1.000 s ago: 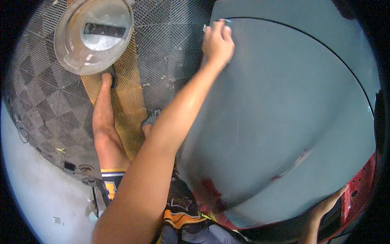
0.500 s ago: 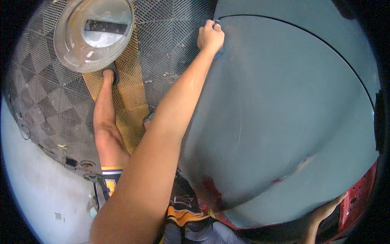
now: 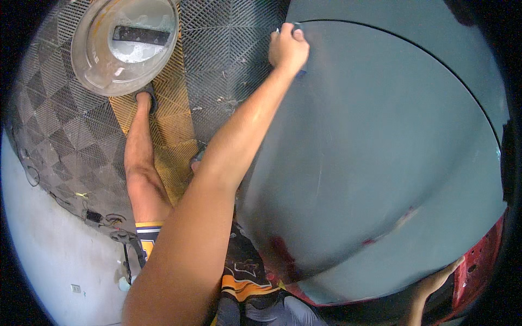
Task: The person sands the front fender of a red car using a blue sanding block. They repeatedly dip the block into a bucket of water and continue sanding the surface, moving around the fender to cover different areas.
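Observation:
At the far left edge of a dull grey-green car panel (image 3: 375, 130), my left hand (image 3: 288, 50) is closed around a small dark pad. A blue bit shows beside its wrist, and most of the pad is hidden by the fingers. My left arm stretches out long across the view. At the panel's near right rim, my right hand (image 3: 437, 280) rests with its fingers stretched out along the edge, beside a red metal part (image 3: 481, 258). Reddish patches and a pale scuff mark the panel's near crease.
A clear tub (image 3: 89, 68) at the upper left holds water and a black oblong piece (image 3: 141, 36). Under it lies ridged grey and yellow floor matting (image 3: 217, 70). My leg (image 3: 142, 146) stands left of the panel. Cables and a pale wall (image 3: 49, 239) are at lower left.
My left hand has slid a little to the right over the panel's far left edge, with the pad in it. The right hand stays in place.

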A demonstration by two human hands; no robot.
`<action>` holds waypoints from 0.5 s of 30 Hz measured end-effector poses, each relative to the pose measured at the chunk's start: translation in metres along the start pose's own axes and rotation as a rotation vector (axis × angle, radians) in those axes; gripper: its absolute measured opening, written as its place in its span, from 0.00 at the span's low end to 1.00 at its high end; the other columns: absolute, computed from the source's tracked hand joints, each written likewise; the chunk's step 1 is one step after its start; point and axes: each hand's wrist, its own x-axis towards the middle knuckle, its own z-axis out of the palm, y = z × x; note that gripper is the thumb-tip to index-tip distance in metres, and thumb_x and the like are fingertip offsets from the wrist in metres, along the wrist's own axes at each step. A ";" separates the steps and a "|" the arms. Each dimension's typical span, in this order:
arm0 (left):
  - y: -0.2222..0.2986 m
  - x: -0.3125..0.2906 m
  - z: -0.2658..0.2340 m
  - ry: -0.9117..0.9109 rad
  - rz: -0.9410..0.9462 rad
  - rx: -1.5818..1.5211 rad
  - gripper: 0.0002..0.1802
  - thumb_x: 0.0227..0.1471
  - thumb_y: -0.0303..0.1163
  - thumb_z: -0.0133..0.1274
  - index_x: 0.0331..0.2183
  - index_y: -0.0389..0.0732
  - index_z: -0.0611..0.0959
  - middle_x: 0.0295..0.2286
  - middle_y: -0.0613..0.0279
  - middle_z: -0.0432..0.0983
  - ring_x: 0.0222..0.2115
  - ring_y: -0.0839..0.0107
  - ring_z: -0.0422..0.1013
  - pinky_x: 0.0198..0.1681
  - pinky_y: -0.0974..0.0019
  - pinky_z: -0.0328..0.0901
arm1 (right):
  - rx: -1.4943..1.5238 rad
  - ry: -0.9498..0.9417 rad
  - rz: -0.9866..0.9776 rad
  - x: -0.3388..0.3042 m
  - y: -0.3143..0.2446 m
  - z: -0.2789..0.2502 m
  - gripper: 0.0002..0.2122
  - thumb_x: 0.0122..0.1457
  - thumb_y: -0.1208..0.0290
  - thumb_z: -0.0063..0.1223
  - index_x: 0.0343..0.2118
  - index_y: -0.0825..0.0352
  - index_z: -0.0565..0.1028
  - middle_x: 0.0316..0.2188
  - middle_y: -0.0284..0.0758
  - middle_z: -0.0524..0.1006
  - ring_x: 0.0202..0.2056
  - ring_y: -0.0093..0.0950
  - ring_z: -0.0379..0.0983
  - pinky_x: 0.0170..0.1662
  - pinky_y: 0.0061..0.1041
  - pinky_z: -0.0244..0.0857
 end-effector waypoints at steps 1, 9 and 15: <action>0.016 -0.013 0.003 0.096 0.141 -0.053 0.16 0.60 0.38 0.51 0.47 0.40 0.79 0.41 0.44 0.74 0.42 0.44 0.72 0.46 0.47 0.68 | 0.035 -0.055 -0.025 0.001 -0.006 -0.008 0.29 0.75 0.53 0.27 0.71 0.67 0.50 0.72 0.38 0.49 0.69 0.33 0.51 0.70 0.34 0.45; 0.030 -0.043 -0.002 0.180 0.396 -0.133 0.18 0.59 0.38 0.52 0.48 0.41 0.79 0.41 0.45 0.76 0.41 0.46 0.73 0.45 0.50 0.69 | -0.130 -0.065 -0.109 -0.002 0.003 0.000 0.31 0.74 0.50 0.28 0.70 0.69 0.51 0.71 0.40 0.51 0.68 0.33 0.52 0.70 0.34 0.45; 0.051 -0.033 -0.005 0.188 0.150 -0.064 0.15 0.60 0.39 0.52 0.45 0.42 0.81 0.38 0.44 0.74 0.40 0.46 0.73 0.42 0.49 0.69 | -0.720 0.086 -0.378 0.017 0.043 -0.017 0.33 0.73 0.48 0.30 0.70 0.70 0.51 0.71 0.40 0.51 0.68 0.34 0.52 0.70 0.34 0.45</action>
